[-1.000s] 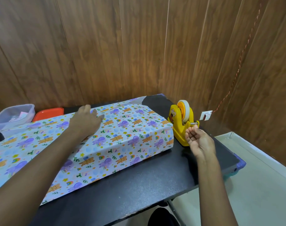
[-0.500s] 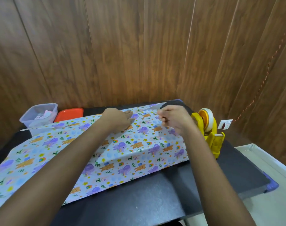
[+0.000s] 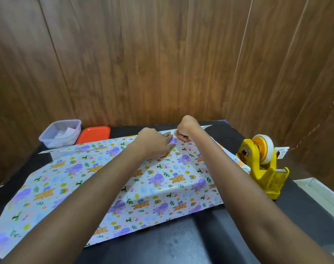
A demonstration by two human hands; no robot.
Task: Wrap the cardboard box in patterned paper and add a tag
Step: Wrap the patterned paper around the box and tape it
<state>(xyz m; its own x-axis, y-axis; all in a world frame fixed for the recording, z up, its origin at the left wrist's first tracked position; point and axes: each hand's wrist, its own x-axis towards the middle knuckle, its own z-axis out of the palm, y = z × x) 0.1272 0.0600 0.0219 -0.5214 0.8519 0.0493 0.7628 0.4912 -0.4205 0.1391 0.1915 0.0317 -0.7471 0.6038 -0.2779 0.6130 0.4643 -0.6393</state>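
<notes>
Tub and lid come first, far left of the fingers: a clear plastic tub (image 3: 60, 133) and a red lid (image 3: 93, 134) sit by the wall.

The patterned paper (image 3: 162, 180) lies over the cardboard box on the black table (image 3: 181, 244). The box is under both hands and runs long from left to right. The paper's top edge runs away to the left from the fingers, and I think that is the seam to fix next.

The left hand (image 3: 154, 143) lies flat on that seam, its fingers (image 3: 168, 139) straight, close together and pointing right. Its tips almost touch the right hand (image 3: 185, 128), which is just beside it. The right fingers (image 3: 181, 138) are curled under, with the knuckles down on the paper.

The yellow tape dispenser (image 3: 261, 166) stands to the right of the fingers, so the right hand is nearer to it. The left hand is nearer the long loose part.

The box itself is all covered, so I cannot see its left end. I cannot tell if the curled fingers pinch any tape. A small white card (image 3: 282, 152) behind the dispenser may be the tag, but it is too small to be sure.
</notes>
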